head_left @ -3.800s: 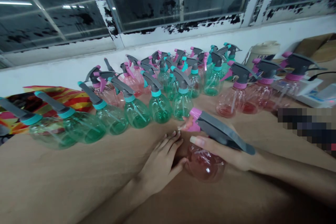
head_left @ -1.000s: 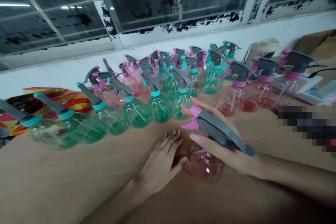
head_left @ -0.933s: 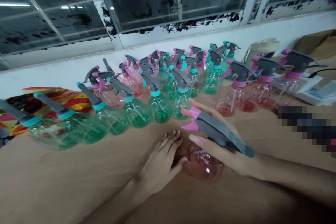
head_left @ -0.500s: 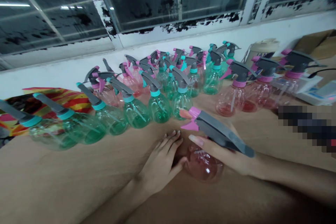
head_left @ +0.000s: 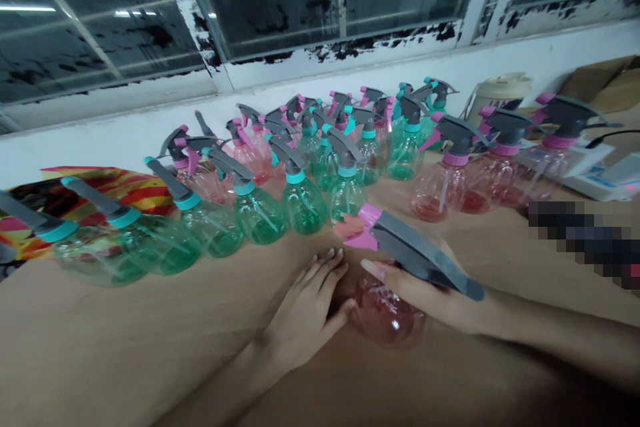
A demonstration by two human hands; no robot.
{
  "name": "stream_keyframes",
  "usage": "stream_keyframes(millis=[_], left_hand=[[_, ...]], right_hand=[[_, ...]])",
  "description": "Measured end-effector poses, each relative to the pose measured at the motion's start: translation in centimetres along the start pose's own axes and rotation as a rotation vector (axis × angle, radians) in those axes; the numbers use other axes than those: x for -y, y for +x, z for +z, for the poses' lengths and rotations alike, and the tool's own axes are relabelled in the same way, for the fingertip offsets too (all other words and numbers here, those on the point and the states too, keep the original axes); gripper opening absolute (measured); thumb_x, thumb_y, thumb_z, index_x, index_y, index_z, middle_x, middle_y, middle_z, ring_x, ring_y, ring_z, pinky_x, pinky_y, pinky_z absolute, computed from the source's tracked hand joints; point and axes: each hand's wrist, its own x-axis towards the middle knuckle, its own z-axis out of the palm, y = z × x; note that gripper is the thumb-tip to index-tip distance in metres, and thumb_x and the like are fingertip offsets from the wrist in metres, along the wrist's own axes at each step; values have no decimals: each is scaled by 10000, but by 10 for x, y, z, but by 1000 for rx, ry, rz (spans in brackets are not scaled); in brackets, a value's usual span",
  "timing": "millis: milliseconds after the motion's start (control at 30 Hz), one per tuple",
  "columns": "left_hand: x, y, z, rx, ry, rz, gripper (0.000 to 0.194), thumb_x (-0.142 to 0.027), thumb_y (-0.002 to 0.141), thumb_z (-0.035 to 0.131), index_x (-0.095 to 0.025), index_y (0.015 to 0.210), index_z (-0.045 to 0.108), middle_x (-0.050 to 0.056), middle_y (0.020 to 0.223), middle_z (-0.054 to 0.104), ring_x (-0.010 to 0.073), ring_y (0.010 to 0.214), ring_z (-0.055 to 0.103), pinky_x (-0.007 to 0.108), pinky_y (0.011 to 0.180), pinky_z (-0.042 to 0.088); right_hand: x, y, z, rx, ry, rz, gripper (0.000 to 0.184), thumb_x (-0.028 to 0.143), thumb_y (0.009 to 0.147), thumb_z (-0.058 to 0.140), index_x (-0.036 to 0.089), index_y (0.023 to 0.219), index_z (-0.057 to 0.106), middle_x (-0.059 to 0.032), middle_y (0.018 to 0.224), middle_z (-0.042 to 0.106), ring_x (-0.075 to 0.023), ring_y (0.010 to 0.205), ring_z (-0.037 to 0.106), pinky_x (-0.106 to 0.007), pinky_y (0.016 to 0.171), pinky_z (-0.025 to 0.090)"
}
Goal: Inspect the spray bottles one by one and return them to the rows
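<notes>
In front of me on the table stands a pink see-through spray bottle (head_left: 383, 317) with a grey and pink trigger head. My right hand (head_left: 440, 297) is wrapped round its neck, thumb on the near side. Fingertips of that hand show beyond the pink trigger. My left hand (head_left: 307, 310) lies flat with fingers stretched out, its thumb tip at the side of the bottle. Just beyond the hands is a row of green spray bottles (head_left: 305, 207) with grey and turquoise heads.
More pink and green spray bottles crowd the back by the wall. Several pink spray bottles (head_left: 435, 193) stand at right. A patterned cloth or bag (head_left: 125, 190) lies at left. A beige jug (head_left: 503, 90), a cardboard box (head_left: 600, 83) and a white device (head_left: 605, 177) are at far right.
The fingertips of my right hand have stretched out a little further to the left past the trigger. My left hand and the bottle have stayed in place.
</notes>
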Motion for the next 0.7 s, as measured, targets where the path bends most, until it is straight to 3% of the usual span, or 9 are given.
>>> stream_keyframes(millis=[133,233,300,400,533,700], left_hand=[[0,1,0,-12,-18,5,418,-312,928,502,-147,1306,431,140,1378,491,279,1318,393,497,1078,317],[-1,1,-1,-7,-26,3,433,-305,931,493,-128,1317,409,152,1402,460,270,1340,359,478,1095,294],[-1,1,-1,-4,-28,1,446,-302,927,495,-125,1325,398,153,1414,445,267,1352,337,475,1105,277],[0,0,0,-20,-32,6,467,-309,929,485,-134,1348,376,147,1414,448,265,1350,342,476,1092,303],[0,-1,0,-14,-13,3,419,-333,946,479,-153,1320,425,145,1398,470,283,1320,391,488,1064,340],[-1,-2,1,-47,-4,4,445,-335,950,476,-133,1339,403,152,1409,456,282,1332,373,486,1067,342]], right_hand=[[1,2,0,28,34,38,91,229,838,556,263,912,596,13,799,634,-141,652,617,-272,627,543],[0,4,1,34,77,46,169,251,853,556,258,1018,587,-14,957,676,-165,800,660,-309,727,559],[-1,4,2,31,93,40,131,249,855,557,248,983,587,-19,981,682,-171,862,665,-312,758,558],[-1,2,2,29,54,54,41,267,857,559,242,863,592,-2,846,673,-166,763,664,-296,671,556],[0,-2,0,12,-18,25,78,236,854,545,251,781,569,39,686,623,-132,584,608,-267,556,523],[-1,-3,2,12,38,18,134,227,837,568,271,956,611,17,818,678,-126,550,602,-269,539,528]])
